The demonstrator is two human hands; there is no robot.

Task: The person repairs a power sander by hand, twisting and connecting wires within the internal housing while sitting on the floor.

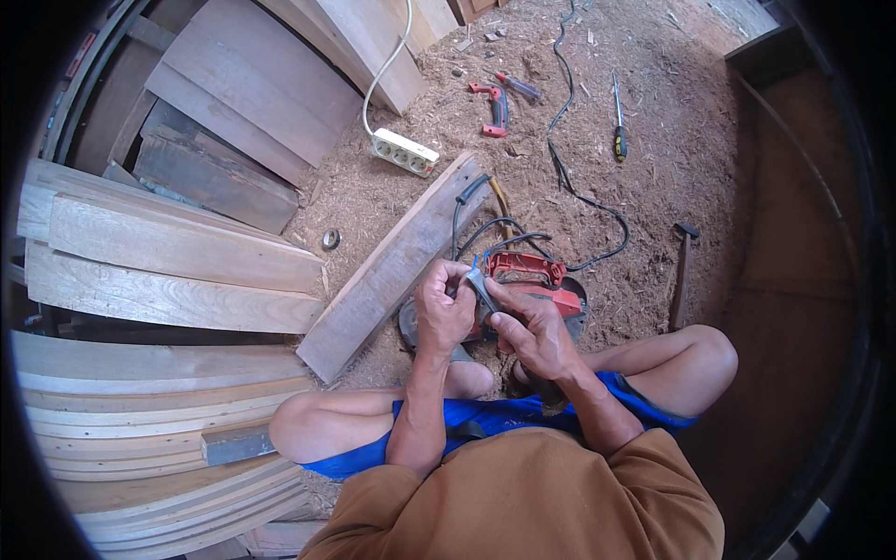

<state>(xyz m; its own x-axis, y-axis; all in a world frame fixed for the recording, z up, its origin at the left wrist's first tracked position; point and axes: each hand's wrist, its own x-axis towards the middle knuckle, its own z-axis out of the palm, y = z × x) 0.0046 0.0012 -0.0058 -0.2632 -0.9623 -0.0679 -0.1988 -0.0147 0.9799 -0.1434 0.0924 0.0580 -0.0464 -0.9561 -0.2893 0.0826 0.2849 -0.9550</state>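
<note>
Sawdust covers the ground (653,191) of this workshop, with stacked boards (187,247) along the left side. Nearest, between the seated person's knees, is a small grey piece (480,285), a blue wire (475,262) showing at its upper end; what the piece is, I cannot tell. For fine work like this, bracing the forearms on the thighs and keeping the fingertips clear of any sharp edge should help. The left hand (442,310) has thumb and fingers nearly closed, pinching the piece near its top; the right hand (535,338) grips it lower, thumb against curled fingers, leaving little gap. Just beyond is a red power tool (560,301), beside a rough plank (387,275). Farther off lie a hammer (682,280), a white power strip (404,152), a red-and-black cordless screwdriver (499,112) and a long screwdriver (620,131).
</note>
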